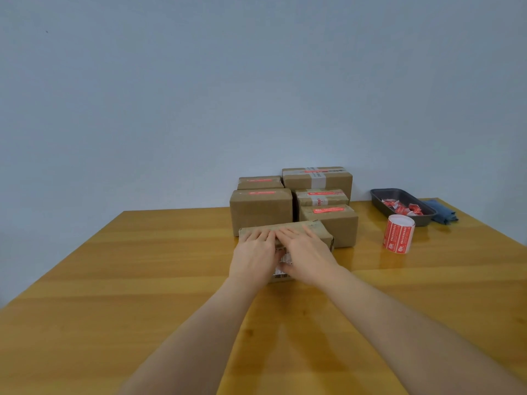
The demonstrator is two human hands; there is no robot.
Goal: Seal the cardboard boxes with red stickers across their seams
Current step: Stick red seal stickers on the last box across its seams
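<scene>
near box (285,238) on tabletop (142,266), front of sealed boxes (261,212) | left hand (255,259), right hand (306,256) flat on it, fingers straight | sticker roll (398,234) right | tray (382,198) holds red scraps (402,208)

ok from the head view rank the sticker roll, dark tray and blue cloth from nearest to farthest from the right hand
1. Sticker roll: standing on the table to the right of the right hand, nearest.
2. Dark tray: behind the roll, further right, holding red scraps.
3. Blue cloth: beyond the tray at the table's far right edge, farthest.
</scene>
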